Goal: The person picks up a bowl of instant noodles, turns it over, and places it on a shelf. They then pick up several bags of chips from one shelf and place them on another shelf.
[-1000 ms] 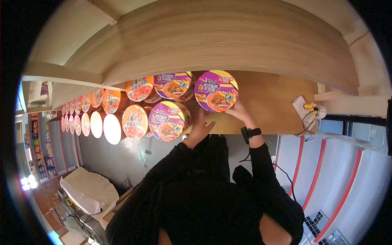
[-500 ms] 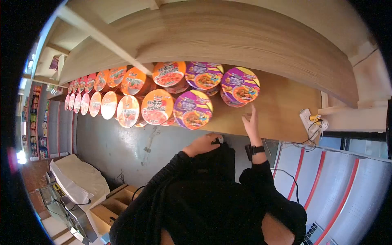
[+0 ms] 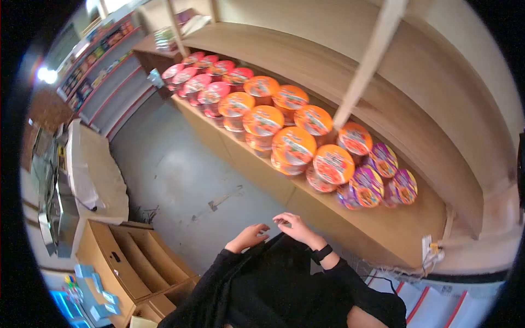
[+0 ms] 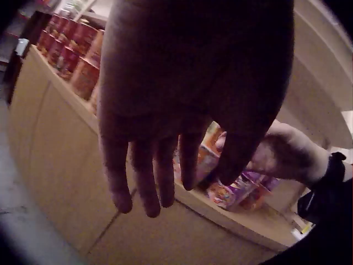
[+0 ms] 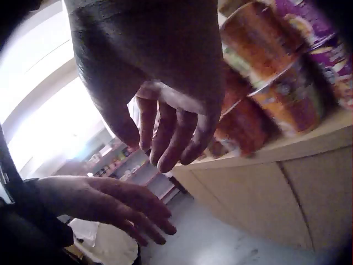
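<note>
Lit room w/ smooth grey floor point(image 3: 164, 180). Going L to R: far-L bkgd, white wall shelves w/ red edges point(image 3: 115, 82), small goods on some tiers, too blurry to ID. Off-white sheet point(image 3: 98, 175) draped nearer; btm L, light-blue blocky items point(image 3: 83, 271) beside brown wooden cabinet w/ compartments point(image 3: 145, 262). Long light-brown wooden counter point(image 3: 429, 218) runs diag., upper L to lower R, pale wood shelving point(image 3: 257, 49) behind. On it, round noodle tubs in rows, some stacked: red-lidded tubs point(image 3: 214, 93) at far end. L hand point(image 3: 249, 238) in front of black-clothed torso point(image 3: 273, 290): released, fingers slightly spread & nearly straight per L wrist view. Orange-lidded tubs point(image 3: 294, 145) stand mid-counter, stacked two high in pts. R hand point(image 3: 295, 227) just beside L hand, not touching it; also released, fingers loosely bent, black wristband point(image 3: 321, 252) on that wrist. Both hands off the counter, apart from tubs. Purple-and-yellow-lidded tubs point(image 3: 367, 186) at near R end of counter, next to last orange ones. Far R: white power strip point(image 3: 426, 246) w/ cables by counter end; white shelving w/ red strips point(image 3: 437, 303) btm R.
</note>
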Tool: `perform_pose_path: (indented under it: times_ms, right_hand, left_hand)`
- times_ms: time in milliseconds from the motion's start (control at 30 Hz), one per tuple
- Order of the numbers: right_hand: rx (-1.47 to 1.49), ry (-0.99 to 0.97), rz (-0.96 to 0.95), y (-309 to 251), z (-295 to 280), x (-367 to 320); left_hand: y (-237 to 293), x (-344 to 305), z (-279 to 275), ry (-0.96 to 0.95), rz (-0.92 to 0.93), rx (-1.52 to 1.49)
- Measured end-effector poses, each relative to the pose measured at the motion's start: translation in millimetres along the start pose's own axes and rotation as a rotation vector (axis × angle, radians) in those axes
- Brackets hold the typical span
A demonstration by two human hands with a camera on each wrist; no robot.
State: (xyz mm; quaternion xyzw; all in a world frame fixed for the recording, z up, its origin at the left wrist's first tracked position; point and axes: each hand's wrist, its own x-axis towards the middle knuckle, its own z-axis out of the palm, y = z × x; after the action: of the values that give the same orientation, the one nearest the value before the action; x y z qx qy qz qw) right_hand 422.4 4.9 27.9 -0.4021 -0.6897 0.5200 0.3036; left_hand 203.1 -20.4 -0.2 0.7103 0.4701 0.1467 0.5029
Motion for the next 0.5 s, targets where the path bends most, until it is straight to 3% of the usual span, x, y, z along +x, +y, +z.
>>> perform_pose_path:
  times_ms: [67,167,300,500]
  right_hand:
    - [-0.028,-0.081,-0.023,-12,30,25]
    - [-0.01,-0.167,-0.046,-28,71,54]
    - [-0.045,-0.32,-0.071,-34,118,91]
    - [-0.058,-0.491,-0.047,-44,147,162]
  left_hand:
    - [-36,-35,-17,0.075,-0.139,-0.14]
    - [-56,-84,-48,0.21,-0.293,-0.121]
    - [-85,-124,-83,0.356,-0.371,-0.346]
    - [-114,-115,-157,0.538,-0.276,-0.48]
